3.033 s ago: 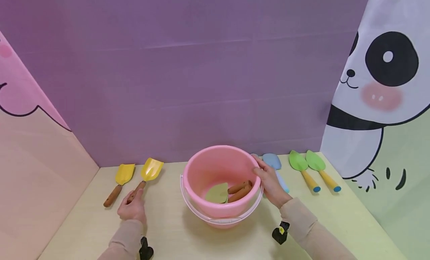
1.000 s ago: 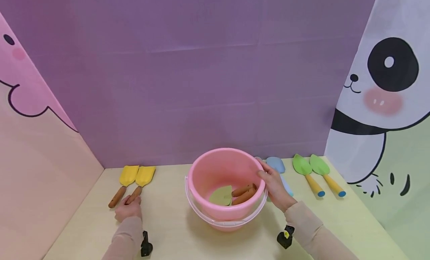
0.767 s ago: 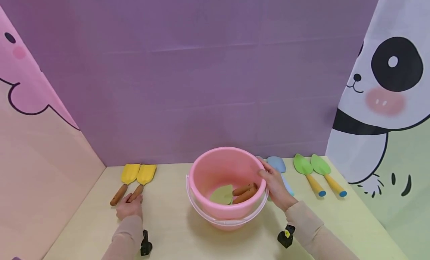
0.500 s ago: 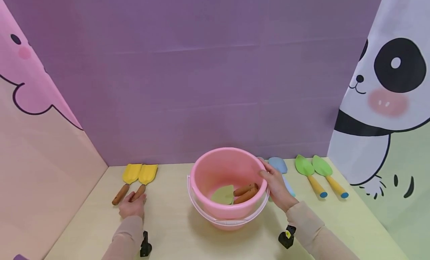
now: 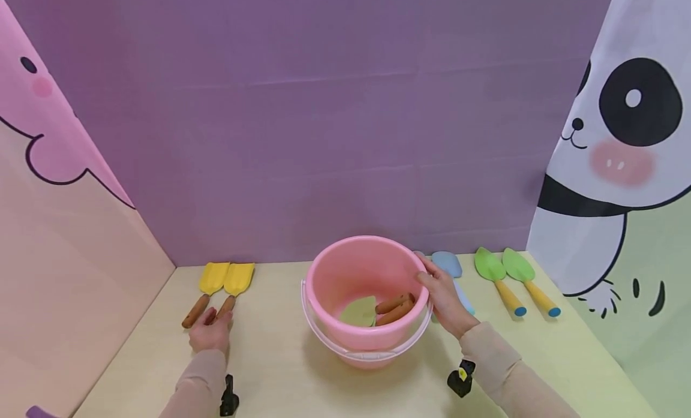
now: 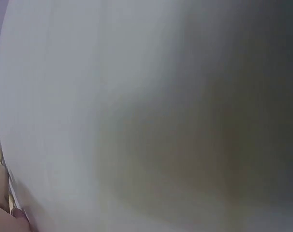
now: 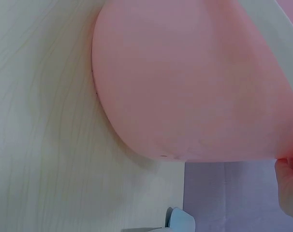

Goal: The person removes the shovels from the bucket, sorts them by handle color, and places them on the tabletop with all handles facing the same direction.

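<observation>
From where I stand, a purple backdrop [image 5: 335, 136] fills twelve o'clock, faintly creased. At nine, a peach side panel [image 5: 70, 274] meets it, a pink cartoon figure [image 5: 48, 124] at ten. At two, a printed panda [image 5: 583, 238] covers pale-green sheeting [image 5: 658, 322]. Soft light washes the pale wood-grained tabletop [image 5: 270, 370] towards six.

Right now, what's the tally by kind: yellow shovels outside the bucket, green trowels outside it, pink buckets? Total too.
Yellow shovels: 2
Green trowels: 2
Pink bucket: 1
Total: 5
</observation>
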### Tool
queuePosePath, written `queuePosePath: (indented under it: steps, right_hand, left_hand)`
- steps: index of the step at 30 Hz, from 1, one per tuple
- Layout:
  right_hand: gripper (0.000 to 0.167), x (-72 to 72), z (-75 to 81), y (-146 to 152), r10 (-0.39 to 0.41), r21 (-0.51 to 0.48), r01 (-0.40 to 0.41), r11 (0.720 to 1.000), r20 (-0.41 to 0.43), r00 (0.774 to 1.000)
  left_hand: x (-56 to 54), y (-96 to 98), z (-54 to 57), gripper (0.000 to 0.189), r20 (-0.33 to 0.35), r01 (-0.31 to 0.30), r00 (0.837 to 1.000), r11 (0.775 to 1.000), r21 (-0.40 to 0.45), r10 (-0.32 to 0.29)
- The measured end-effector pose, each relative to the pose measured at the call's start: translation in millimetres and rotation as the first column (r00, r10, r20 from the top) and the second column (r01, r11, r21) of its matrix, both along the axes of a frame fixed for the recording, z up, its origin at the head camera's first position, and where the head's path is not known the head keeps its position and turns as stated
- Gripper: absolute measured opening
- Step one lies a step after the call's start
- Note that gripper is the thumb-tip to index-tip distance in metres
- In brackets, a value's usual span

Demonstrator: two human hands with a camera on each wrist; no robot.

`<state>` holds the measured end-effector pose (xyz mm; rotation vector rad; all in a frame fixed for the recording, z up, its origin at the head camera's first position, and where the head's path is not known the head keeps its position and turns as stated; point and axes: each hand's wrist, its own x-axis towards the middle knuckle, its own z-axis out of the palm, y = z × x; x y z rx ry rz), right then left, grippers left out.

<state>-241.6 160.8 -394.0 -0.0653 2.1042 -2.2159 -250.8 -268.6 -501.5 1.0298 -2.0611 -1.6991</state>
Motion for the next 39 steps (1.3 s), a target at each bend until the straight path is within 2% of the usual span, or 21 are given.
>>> queuePosePath:
  steps: [6,10,14,15,16,21,22,23,26,28,31,35,37,39]
  right_hand:
    - [0.056,-1.3,2.1,0.6,-0.004,0.000,0.004,1.000,0.001,1.000]
    - [0.055,-1.6,2.7,0.0,-0.003,-0.003,0.003,1.000,0.000,1.000]
    - [0.055,-1.2,3.4,-0.1,0.002,0.001,-0.002,1.000,-0.003,1.000]
    - [0.056,-1.1,3.7,0.1,0.001,0.004,0.000,1.000,-0.004,1.000]
    - [0.056,-1.1,3.7,0.2,-0.002,0.002,0.002,1.000,-0.001,1.000]
    - [0.056,-1.9,5.4,0.7,-0.009,0.000,0.009,1.000,-0.006,1.000]
    - [0.056,-2.0,5.5,0.7,-0.010,0.000,0.010,1.000,-0.006,1.000]
    - [0.056,-1.9,5.5,0.8,-0.010,0.000,0.010,1.000,-0.006,1.000]
    - [0.055,-1.3,5.1,0.6,-0.011,0.000,0.011,1.000,-0.006,1.000]
    - [0.055,-1.0,4.2,0.5,-0.012,-0.001,0.012,1.000,-0.002,1.000]
    - [0.055,-0.5,3.4,0.1,-0.014,-0.006,0.014,1.000,0.000,1.000]
    - [0.055,0.2,2.5,-0.4,-0.021,-0.018,0.021,1.000,0.006,1.000]
    - [0.055,0.3,2.4,-0.6,-0.022,-0.023,0.022,0.999,0.003,1.000]
    - [0.055,0.4,2.2,-1.0,-0.015,-0.027,0.015,1.000,0.001,1.000]
  left_hand:
    - [-3.5,-9.0,6.9,0.061,-0.067,0.072,0.994,0.988,-0.136,-0.081]
    - [-5.9,-14.3,20.4,0.053,-0.132,0.065,0.987,0.980,-0.189,-0.091]
    - [-10.8,-15.8,38.7,0.052,-0.160,0.054,0.984,0.983,-0.178,-0.083]
    - [-19.5,-21.9,33.5,0.052,-0.171,0.045,0.982,0.985,-0.164,-0.074]
    - [-23.9,-24.2,35.0,0.054,-0.182,0.047,0.981,0.991,-0.126,-0.070]
    - [-28.1,-18.1,64.4,0.055,-0.230,0.107,0.965,0.990,-0.095,-0.126]
    - [-20.4,-9.8,80.5,0.055,-0.224,0.135,0.962,0.985,-0.108,-0.157]
    - [-16.6,-5.0,89.8,0.054,-0.223,0.163,0.956,0.977,-0.139,-0.191]
    - [-12.3,2.9,105.8,0.054,-0.227,0.233,0.936,0.956,-0.180,-0.271]
    - [-8.7,9.7,117.3,0.053,-0.229,0.287,0.914,0.932,-0.223,-0.336]
    - [-1.0,23.2,137.3,0.052,-0.234,0.373,0.863,0.878,-0.301,-0.447]
    - [8.8,45.8,162.9,0.047,-0.287,0.445,0.776,0.811,-0.381,-0.561]
    - [11.4,57.1,173.6,0.043,-0.325,0.467,0.730,0.786,-0.406,-0.601]
    - [13.7,67.5,182.4,0.039,-0.341,0.490,0.683,0.752,-0.441,-0.646]
